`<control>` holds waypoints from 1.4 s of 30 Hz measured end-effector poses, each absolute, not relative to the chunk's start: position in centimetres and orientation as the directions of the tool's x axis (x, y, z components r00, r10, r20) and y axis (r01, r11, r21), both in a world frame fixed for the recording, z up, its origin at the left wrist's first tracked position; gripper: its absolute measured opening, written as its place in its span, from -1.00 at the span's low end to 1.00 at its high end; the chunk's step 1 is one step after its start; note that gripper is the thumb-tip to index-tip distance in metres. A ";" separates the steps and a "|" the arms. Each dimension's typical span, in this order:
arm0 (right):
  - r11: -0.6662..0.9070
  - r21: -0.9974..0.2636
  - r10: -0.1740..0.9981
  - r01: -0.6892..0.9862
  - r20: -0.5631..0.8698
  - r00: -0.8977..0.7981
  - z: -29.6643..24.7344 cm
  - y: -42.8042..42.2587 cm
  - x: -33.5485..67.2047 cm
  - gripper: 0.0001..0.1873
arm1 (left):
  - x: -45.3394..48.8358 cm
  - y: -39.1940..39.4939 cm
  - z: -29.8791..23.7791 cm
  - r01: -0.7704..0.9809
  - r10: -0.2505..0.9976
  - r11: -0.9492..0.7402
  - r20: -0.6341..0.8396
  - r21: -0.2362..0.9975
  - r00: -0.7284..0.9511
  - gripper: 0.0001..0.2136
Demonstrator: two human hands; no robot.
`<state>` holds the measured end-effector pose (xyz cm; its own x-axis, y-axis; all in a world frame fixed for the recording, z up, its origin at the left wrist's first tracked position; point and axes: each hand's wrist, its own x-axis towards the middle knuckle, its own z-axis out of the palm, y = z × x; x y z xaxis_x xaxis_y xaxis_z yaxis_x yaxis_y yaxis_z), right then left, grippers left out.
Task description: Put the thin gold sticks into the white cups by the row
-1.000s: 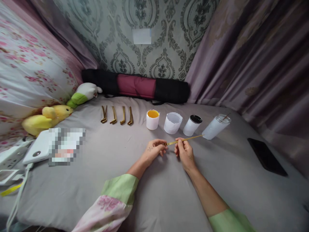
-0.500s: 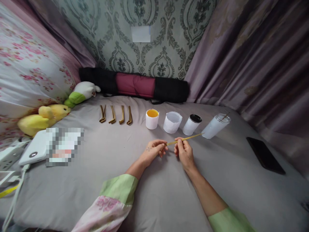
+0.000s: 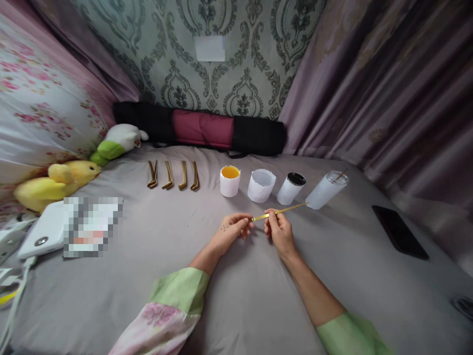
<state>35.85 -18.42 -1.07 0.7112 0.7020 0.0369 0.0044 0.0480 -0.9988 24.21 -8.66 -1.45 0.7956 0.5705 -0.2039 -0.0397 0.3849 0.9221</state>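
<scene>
Gold-coloured slender strip (image 3: 261,217), apparently straight, held up between two bare hands over grey cloth (image 3: 166,261).

Right hand (image 3: 281,234): thumb and fingers pinching the strip partway along. Left hand (image 3: 232,227): fingertips pinching its near end. Far tip points at the frosted cylindrical jar with a clear rim (image 3: 322,193); contact there cannot be told at this scale. Progress, as judged: four bent gold-brown bundles (image 3: 184,175) lie in a spaced row, seemingly set out already; the held strip shows no such bend and is not yet laid down, so its handling looks unfinished. Beyond the hands: white tub, yellow inside (image 3: 229,186); wide white cup, ragged rim (image 3: 260,190); narrow white cylinder, black mouth (image 3: 288,193).
</scene>
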 end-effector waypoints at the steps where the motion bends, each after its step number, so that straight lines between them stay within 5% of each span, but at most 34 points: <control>1: 0.048 -0.999 0.700 -0.006 0.029 0.714 -1.0 -18.4 35.9 -0.65 | 24.2 -8.7 -1.5 -0.045 0.572 0.390 -0.204 0.920 0.794 -0.67; 42: 0.178 -0.983 0.538 -0.053 0.052 0.841 0.5 -19.7 39.0 -0.63 | 23.8 -8.7 -1.0 -0.068 0.589 0.467 -0.252 0.882 0.767 -0.70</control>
